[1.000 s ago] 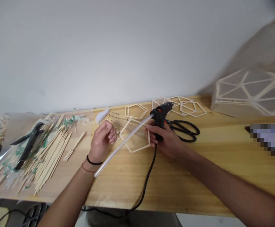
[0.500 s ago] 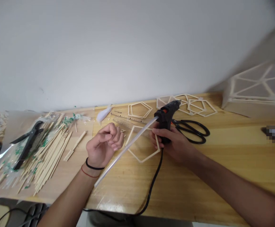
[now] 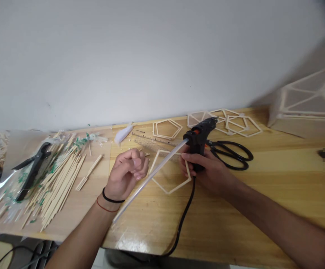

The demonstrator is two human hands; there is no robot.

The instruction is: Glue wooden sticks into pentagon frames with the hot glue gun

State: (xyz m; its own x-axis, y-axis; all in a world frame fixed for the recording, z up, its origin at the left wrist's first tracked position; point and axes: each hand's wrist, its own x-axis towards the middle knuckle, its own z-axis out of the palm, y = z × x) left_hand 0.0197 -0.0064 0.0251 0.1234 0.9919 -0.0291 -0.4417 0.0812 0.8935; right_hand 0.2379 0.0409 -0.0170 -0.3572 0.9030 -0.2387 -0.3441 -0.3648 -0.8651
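My right hand [image 3: 207, 168] is wrapped round the handle of a black hot glue gun [image 3: 197, 147], its nozzle turned away to the upper right. From the gun's back a long translucent glue stick [image 3: 151, 177] slants down to the lower left, passing close by my left hand [image 3: 130, 170]. That hand is curled closed, thumb over fingers; whatever it holds, if anything, is hidden. Between the hands is a pentagon frame of thin wooden sticks [image 3: 168, 192], its right side by my right fingers. Whether they touch it I cannot tell.
Black-handled scissors [image 3: 246, 166], a ruler [image 3: 151, 137] and several stick frames [image 3: 168, 129] lie behind. At left are a pile of wooden sticks [image 3: 63, 186] and a black cutter [image 3: 33, 172]. A larger stick structure [image 3: 305, 112] stands right. The gun's cord [image 3: 183, 220] runs over the front edge.
The view has shifted slightly, so things on the right sit a little farther right. My left thumb has turned a little; the right hand keeps its grip on the glue gun.
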